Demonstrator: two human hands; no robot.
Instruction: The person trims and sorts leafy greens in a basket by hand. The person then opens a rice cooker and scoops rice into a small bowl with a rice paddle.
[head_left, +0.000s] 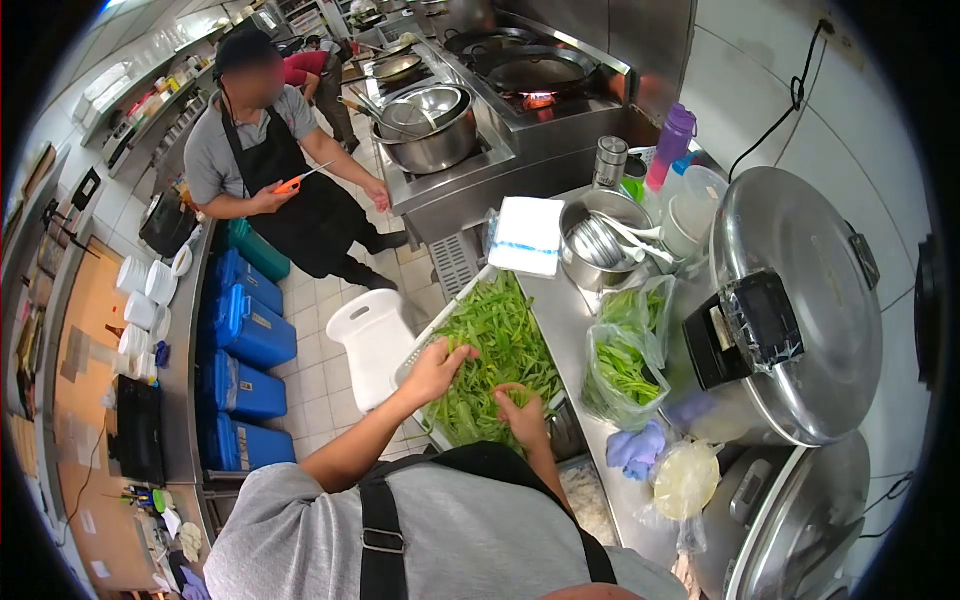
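Loose, long-stemmed leafy greens are contained in a white perforated basket, set directly before the wearer; the basket is taken as landmark for all positions below.

Left hand: placed over the near left part of the basket, against the greens, fingers bent and partly spread. Whether a stem is gripped cannot be told.

Right hand: placed at the near right part of the basket, fingers curled, tips among the leaves. Whether anything is held cannot be told. The two hands are set apart, with greens visible between them.

Surroundings: a white stool is positioned just left of the basket. On the steel counter right of the basket, a clear plastic bag filled with greens is noted. Beyond the basket's far right corner, a folded white towel with a blue stripe is seen beside a steel pot holding spoons. Well beyond the basket, to the left, an orange-handled tool is held by a co-worker in a black apron.
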